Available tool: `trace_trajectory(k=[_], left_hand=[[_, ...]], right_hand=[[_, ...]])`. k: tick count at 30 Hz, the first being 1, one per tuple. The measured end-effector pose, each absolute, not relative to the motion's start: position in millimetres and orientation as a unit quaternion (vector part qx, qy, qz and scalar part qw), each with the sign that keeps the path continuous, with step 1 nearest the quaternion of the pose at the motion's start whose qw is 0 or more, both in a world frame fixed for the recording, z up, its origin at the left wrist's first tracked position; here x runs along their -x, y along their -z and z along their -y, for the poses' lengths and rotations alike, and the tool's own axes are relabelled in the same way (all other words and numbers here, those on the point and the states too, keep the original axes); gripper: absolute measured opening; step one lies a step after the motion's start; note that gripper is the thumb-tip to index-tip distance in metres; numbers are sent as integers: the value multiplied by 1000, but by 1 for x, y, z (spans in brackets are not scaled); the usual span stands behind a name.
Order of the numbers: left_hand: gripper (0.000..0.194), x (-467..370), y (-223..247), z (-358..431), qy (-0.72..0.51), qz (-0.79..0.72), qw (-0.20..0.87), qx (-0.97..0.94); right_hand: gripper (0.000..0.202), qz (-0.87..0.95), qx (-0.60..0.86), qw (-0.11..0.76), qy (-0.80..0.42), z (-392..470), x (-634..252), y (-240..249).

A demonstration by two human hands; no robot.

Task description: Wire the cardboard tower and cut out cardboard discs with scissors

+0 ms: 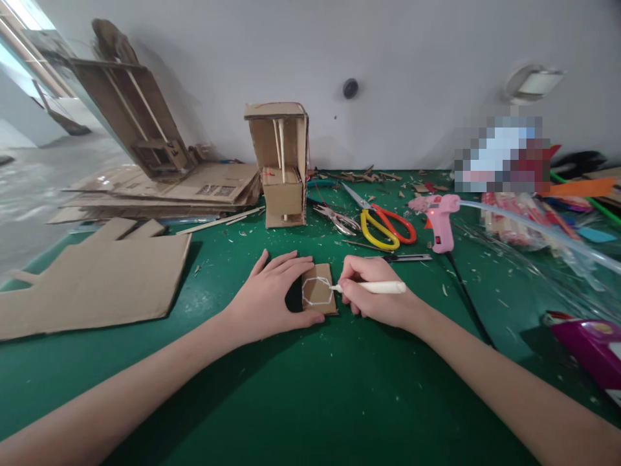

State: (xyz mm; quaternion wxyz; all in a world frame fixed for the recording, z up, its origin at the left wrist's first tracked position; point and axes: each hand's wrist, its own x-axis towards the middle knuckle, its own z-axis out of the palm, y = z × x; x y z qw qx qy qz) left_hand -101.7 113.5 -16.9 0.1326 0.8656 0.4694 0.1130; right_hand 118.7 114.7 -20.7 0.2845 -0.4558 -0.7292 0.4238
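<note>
A small cardboard piece (319, 292) lies flat on the green table, with a many-sided outline drawn on it in white. My left hand (272, 292) rests spread beside it, its thumb on the near edge and its forefinger at the far left corner. In my right hand (371, 291) is a white pen (383, 287), gripped between thumb and fingers. The pen's tip meets the right side of the white outline. A cardboard structure with thin sticks inside (284, 200) stands upright beyond my hands.
Past my right hand lie a utility knife (410, 257), scissors (380, 235), pliers (339, 221) and a pink glue gun (441, 223) with its cable. Cardboard sheets (97, 272) cover the left. A purple object (589, 346) sits at right.
</note>
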Motion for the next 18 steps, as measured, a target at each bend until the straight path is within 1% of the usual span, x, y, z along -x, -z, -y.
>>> trace_trajectory(k=[12,18], left_hand=[[83,102,18,-113,-120,-470,135,-864],[81,102,16,-114,-112,-471,143,-864]], right_hand=[[11,738,452,290,-409,-114,-116,20],[13,715,458,275,-451,-117,-116,21]])
